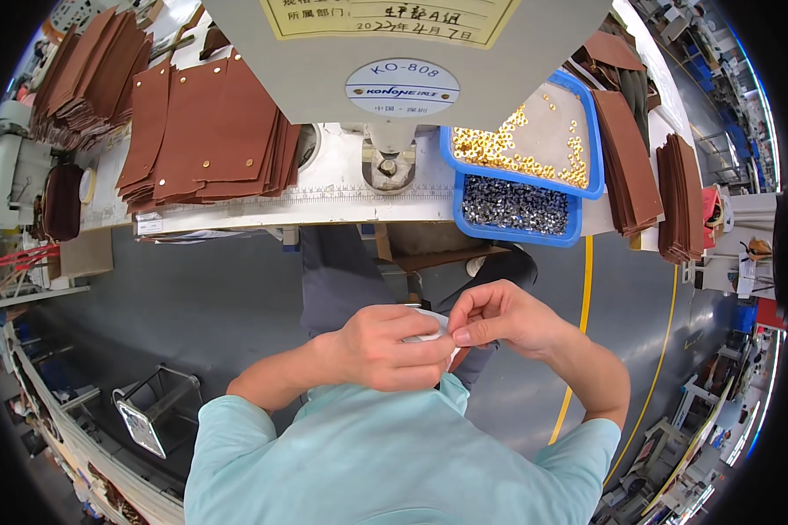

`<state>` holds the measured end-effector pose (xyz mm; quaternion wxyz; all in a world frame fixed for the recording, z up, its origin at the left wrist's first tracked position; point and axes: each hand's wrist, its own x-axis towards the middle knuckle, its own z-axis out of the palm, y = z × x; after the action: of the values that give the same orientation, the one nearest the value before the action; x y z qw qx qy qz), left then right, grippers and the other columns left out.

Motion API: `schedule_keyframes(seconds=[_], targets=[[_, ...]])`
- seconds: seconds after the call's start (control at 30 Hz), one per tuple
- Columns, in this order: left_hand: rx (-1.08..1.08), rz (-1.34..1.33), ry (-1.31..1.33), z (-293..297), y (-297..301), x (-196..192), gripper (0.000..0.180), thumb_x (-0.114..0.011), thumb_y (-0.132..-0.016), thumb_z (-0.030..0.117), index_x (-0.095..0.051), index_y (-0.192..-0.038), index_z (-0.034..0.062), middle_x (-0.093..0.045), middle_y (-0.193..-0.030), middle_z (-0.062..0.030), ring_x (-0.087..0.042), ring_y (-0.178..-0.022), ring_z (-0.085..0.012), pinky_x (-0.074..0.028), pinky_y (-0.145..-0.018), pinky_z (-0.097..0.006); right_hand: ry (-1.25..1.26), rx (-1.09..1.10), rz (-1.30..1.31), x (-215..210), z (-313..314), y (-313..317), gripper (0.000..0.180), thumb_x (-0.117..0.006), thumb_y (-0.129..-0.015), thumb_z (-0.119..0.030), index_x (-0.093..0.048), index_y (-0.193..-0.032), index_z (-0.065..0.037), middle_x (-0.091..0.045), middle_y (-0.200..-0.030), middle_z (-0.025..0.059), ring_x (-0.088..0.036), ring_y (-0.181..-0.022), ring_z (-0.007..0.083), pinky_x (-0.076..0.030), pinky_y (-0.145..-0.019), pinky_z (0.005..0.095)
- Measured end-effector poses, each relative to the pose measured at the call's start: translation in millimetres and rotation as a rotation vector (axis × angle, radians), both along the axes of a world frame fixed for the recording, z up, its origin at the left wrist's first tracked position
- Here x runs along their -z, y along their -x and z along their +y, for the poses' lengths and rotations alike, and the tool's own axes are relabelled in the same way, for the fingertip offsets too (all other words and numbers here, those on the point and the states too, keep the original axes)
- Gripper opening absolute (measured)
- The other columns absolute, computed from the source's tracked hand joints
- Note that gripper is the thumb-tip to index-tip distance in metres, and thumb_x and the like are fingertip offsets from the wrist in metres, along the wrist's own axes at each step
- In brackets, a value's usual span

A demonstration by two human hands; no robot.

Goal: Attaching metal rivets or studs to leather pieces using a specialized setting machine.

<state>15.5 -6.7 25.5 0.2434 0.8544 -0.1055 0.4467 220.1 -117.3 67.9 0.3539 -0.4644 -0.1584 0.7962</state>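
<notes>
Both my hands are together in front of my chest, below the table's front edge. My left hand [394, 348] is closed, its fingers curled round a small white thing [431, 325] that looks thin, like paper or cloth. Most of it is hidden by the fingers, so its kind does not show. My right hand [510, 322] pinches at the right edge of the same white thing, thumb against forefinger. Beyond my hands, a grey press machine [324, 79] stands over the white table [337, 206], its small metal die [387, 171] below the head.
A blue tray of small gold rings [597, 131] overlaps another blue tray of dark metal pieces [517, 232]. Stacked brown panels with snaps [236, 122] lie left of the press; more brown pieces [626, 162] lie right. A metal-framed stool [153, 407] stands on the grey floor at left.
</notes>
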Motion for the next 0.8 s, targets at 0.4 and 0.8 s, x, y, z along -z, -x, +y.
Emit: schedule_keyframes(seconds=[0.4, 0.8], targets=[[0.012, 0.028, 0.062, 3, 1, 4, 0.020, -0.078, -0.074, 0.003, -0.060, -0.078, 0.0056, -0.062, -0.086, -0.0030, -0.065, -0.072, -0.0153, -0.052, -0.054, -0.027, -0.479, -0.020, -0.527, -11, -10, 11, 0.010, -0.071, -0.096, -0.007, -0.075, -0.101, 0.001, -0.066, -0.098, 0.0088, -0.075, -0.081, 0.0173, -0.057, -0.072, 0.0258], [0.057, 0.009, 0.173, 1, 4, 11, 0.021, -0.077, -0.069, 0.000, -0.069, -0.088, -0.0005, -0.065, -0.091, -0.0078, -0.069, -0.075, -0.0220, -0.057, -0.059, -0.032, -0.771, -0.112, -0.905, -11, -16, 13, 0.017, -0.076, -0.090, -0.007, -0.077, -0.105, 0.000, -0.070, -0.097, 0.0126, -0.072, -0.075, 0.0189, -0.058, -0.065, 0.0286]])
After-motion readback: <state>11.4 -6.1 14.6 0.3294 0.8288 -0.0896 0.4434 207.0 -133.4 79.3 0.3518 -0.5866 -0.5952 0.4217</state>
